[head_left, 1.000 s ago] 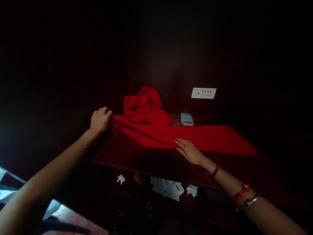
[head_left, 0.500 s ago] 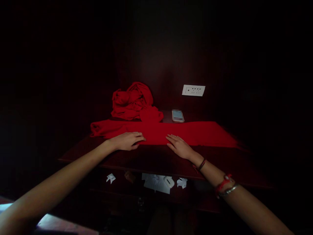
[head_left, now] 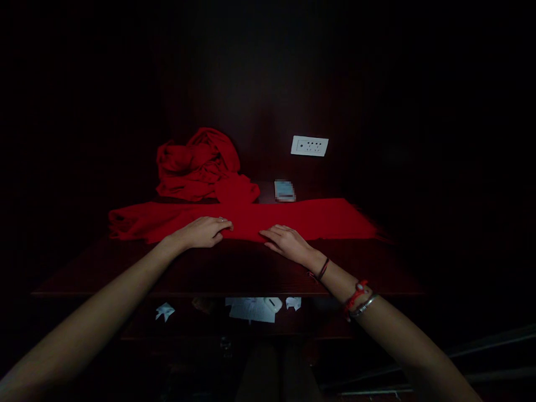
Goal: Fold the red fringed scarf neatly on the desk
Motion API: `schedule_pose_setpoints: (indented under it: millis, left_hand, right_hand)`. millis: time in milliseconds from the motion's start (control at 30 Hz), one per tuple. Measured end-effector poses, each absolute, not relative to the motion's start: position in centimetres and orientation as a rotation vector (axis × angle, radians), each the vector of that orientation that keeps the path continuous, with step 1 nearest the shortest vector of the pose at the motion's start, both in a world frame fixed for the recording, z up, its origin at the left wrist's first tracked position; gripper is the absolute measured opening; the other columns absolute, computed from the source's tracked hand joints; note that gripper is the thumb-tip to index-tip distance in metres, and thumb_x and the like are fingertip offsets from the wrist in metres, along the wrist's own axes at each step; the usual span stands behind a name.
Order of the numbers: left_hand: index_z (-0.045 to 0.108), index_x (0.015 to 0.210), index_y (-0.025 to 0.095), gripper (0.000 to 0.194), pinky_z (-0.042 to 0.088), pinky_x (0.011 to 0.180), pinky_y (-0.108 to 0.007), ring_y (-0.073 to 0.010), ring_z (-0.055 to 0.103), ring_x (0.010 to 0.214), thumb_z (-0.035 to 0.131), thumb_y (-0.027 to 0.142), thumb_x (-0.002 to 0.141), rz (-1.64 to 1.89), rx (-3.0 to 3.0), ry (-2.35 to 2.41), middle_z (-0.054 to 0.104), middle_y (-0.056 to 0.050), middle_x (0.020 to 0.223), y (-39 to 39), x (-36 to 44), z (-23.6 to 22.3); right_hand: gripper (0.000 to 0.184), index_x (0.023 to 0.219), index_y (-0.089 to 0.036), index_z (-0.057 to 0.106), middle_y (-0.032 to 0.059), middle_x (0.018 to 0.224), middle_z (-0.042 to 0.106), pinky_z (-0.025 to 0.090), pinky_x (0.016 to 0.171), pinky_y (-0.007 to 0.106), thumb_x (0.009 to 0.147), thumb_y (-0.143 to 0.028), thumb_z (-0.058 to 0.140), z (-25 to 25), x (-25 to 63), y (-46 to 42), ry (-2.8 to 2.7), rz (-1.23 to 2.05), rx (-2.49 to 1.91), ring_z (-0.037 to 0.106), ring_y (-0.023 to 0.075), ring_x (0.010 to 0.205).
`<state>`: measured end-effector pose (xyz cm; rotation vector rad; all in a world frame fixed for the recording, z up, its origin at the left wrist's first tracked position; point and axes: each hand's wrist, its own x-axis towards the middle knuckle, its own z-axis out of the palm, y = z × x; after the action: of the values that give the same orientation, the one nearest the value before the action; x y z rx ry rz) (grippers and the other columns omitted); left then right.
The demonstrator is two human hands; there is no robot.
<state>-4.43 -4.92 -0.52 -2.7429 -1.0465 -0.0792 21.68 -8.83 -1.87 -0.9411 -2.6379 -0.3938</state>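
A long red cloth [head_left: 318, 220] lies folded into a strip across the dark wooden table. My left hand [head_left: 205, 230] rests on its near edge, palm down, the fingers a little bent and the thumb apart. To the right, my right hand [head_left: 288, 243] touches the same edge with its fingers extended over the fabric. Between both hands a short stretch of the strip shows. Behind the strip's left half sits a crumpled heap of red cloth [head_left: 196, 164], part of which meets the strip.
A phone-like item [head_left: 285, 190], blurred out, lies behind the strip. On the dark wall is a white socket plate [head_left: 310, 146]. Below the tabletop [head_left: 251, 279], a shelf holds a printed paper [head_left: 251, 310], a small white case [head_left: 273, 304] and crumpled white scraps [head_left: 164, 311].
The view has shifted, so the table and cloth appear further left and slightly higher. Both hands stay on the strip's near edge; my right fingers look a little more bent.
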Motion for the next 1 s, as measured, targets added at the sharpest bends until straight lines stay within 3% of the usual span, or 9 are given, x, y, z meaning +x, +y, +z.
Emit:
schedule_pose_setpoints:
  millis: [167, 433, 667, 833, 1000]
  left_hand:
    - [0.051, 0.097, 0.020, 0.027, 0.042, 0.070, -0.027, -0.0176, 0.053, 0.086, 0.030, 0.030, 0.083, -0.146, -2.713, -1.007, 0.056, -0.005, 0.093, -5.0, -5.2, -0.9]
    - [0.053, 0.096, 0.021, 0.030, 0.042, 0.067, -0.022, -0.0136, 0.053, 0.081, 0.026, 0.025, 0.085, -0.227, -2.705, -0.913, 0.056, -0.003, 0.091, -4.5, -5.6, -1.2]
    - [0.053, 0.096, 0.019, 0.034, 0.042, 0.069, -0.024, -0.0139, 0.054, 0.079, 0.021, 0.025, 0.087, -0.270, -2.674, -0.915, 0.057, -0.005, 0.090, -4.7, -5.7, -1.3]
    - [0.051, 0.100, 0.020, 0.033, 0.043, 0.065, -0.024, -0.0154, 0.054, 0.080, 0.031, 0.042, 0.084, -0.233, -2.686, -0.926, 0.057, -0.004, 0.090, -5.6, -4.7, -1.3]
    - [0.054, 0.091, 0.020, 0.029, 0.042, 0.065, -0.025, -0.0158, 0.055, 0.077, 0.028, 0.032, 0.085, -0.193, -2.615, -0.914, 0.058, -0.005, 0.086, -5.8, -3.6, -1.6]
  right_hand:
    - [0.026, 0.107, -0.015, 0.050, 0.0067, 0.088, 0.058, 0.041, 0.073, 0.028, 0.083, -0.016, 0.038, -1.5, 21.4, -8.6, -2.699, -0.525, -1.007, 0.052, 0.0158, 0.082]
    - [0.034, 0.113, -0.015, 0.044, 0.0078, 0.095, 0.056, 0.040, 0.073, 0.027, 0.082, -0.029, 0.043, -0.3, 20.7, -8.6, -2.699, -0.433, -1.012, 0.050, 0.0162, 0.088]
    - [0.022, 0.101, -0.015, 0.050, 0.0060, 0.087, 0.058, 0.037, 0.065, 0.026, 0.082, -0.011, 0.040, -1.4, 18.5, -7.9, -2.696, -0.556, -0.999, 0.051, 0.0147, 0.079]
    - [0.016, 0.084, -0.015, 0.055, 0.0044, 0.080, 0.056, 0.034, 0.060, 0.025, 0.084, -0.017, 0.039, -1.5, 18.5, -7.2, -2.650, -0.580, -1.043, 0.049, 0.0137, 0.073]
    - [0.020, 0.081, -0.015, 0.055, 0.0039, 0.080, 0.054, 0.032, 0.060, 0.025, 0.085, -0.022, 0.036, -1.9, 18.4, -6.7, -2.602, -0.547, -1.067, 0.046, 0.0130, 0.073]
